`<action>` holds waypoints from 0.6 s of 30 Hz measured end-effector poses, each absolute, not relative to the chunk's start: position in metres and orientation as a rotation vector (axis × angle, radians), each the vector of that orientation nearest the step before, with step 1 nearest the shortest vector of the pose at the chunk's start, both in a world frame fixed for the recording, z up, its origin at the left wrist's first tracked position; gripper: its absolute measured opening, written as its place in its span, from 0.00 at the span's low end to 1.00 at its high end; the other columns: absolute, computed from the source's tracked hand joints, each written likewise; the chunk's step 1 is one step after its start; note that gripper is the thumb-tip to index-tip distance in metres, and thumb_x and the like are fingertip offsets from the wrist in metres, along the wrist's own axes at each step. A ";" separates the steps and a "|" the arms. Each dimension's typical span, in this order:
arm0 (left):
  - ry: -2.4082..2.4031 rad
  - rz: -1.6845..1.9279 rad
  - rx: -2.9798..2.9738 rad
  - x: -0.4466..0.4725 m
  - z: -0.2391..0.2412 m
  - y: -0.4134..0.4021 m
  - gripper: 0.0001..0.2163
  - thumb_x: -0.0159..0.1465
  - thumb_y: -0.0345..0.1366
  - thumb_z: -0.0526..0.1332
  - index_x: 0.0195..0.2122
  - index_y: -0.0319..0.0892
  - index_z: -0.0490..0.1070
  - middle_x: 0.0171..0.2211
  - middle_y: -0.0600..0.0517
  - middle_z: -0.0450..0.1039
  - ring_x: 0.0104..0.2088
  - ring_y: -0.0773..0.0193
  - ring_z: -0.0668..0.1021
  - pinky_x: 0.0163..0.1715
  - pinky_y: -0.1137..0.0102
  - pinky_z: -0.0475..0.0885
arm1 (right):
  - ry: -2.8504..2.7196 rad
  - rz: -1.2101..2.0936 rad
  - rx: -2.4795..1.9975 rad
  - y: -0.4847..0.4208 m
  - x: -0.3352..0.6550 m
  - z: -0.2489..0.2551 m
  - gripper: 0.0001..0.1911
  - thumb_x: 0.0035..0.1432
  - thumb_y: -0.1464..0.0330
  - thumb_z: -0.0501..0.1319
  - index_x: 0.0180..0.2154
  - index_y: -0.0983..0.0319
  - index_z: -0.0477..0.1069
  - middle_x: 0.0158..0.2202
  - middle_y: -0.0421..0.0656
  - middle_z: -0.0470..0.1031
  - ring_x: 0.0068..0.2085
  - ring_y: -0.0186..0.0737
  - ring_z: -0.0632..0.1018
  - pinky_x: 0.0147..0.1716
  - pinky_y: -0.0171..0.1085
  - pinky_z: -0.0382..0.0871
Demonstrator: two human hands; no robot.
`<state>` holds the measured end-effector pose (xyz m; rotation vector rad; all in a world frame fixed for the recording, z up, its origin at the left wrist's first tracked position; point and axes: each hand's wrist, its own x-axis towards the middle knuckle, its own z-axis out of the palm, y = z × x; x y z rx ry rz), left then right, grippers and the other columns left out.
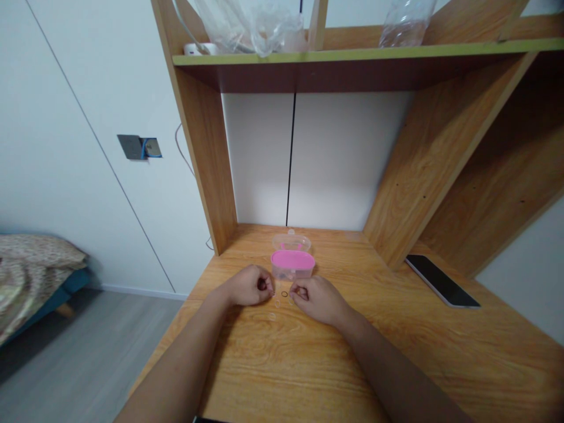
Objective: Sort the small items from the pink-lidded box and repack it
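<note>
My left hand (250,285) rests on the wooden desk with its fingers curled and the thumb and fingertips pressed together. Facing it, my right hand (318,298) is closed in a similar pinch. Anything between either set of fingertips is too small to make out. In the gap between the hands lies a small dark ring (284,294), like a hair elastic. Paler, see-through rings (277,304) are scattered nearer to me. Just beyond the hands stands a clear plastic box (292,274) with a pink inner cover (292,259); its transparent lid (291,242) is tipped back behind it.
A tablet-like dark slab (442,281) lies on the desk (282,370) at the right. Wooden side panels (207,129) flank the work area. Overhead, a shelf (352,57) carries plastic bags (259,26) and a clear bottle (406,24). A bed (39,264) stands at left.
</note>
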<state>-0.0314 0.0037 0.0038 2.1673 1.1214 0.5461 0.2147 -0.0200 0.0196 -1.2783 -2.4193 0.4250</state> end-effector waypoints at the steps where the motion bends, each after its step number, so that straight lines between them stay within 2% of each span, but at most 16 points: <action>1: 1.126 0.564 2.185 -0.032 0.004 0.004 0.06 0.55 0.34 0.63 0.30 0.36 0.77 0.24 0.53 0.72 0.23 0.70 0.69 0.23 0.76 0.62 | -2.421 0.423 -1.280 -0.020 0.215 0.020 0.08 0.58 0.70 0.61 0.34 0.58 0.79 0.25 0.38 0.77 0.24 0.33 0.72 0.24 0.32 0.53; 5: 1.115 0.599 2.213 -0.031 0.005 0.003 0.08 0.54 0.34 0.65 0.33 0.36 0.78 0.24 0.54 0.71 0.23 0.70 0.69 0.23 0.76 0.61 | -2.421 0.423 -1.287 -0.021 0.214 0.020 0.08 0.57 0.71 0.61 0.34 0.59 0.80 0.24 0.38 0.77 0.24 0.33 0.72 0.24 0.32 0.54; 12: 1.028 0.597 2.178 -0.026 0.006 0.000 0.04 0.52 0.30 0.64 0.28 0.36 0.77 0.27 0.50 0.76 0.26 0.69 0.73 0.26 0.76 0.65 | -2.407 0.431 -1.257 -0.019 0.214 0.017 0.08 0.58 0.70 0.60 0.34 0.59 0.80 0.24 0.38 0.76 0.23 0.33 0.71 0.24 0.32 0.54; 15: 1.003 0.640 2.111 -0.024 0.008 -0.003 0.04 0.51 0.31 0.66 0.27 0.36 0.77 0.28 0.49 0.77 0.28 0.67 0.75 0.29 0.75 0.68 | -2.403 0.440 -1.209 -0.020 0.214 0.016 0.09 0.58 0.72 0.60 0.33 0.59 0.79 0.23 0.37 0.76 0.24 0.32 0.71 0.25 0.31 0.56; 18: 0.974 0.654 1.961 -0.019 0.011 -0.006 0.07 0.52 0.35 0.69 0.28 0.35 0.78 0.27 0.48 0.78 0.27 0.67 0.76 0.28 0.74 0.69 | -2.392 0.452 -1.112 -0.022 0.213 0.017 0.09 0.58 0.72 0.60 0.36 0.58 0.79 0.26 0.38 0.78 0.25 0.33 0.73 0.26 0.31 0.59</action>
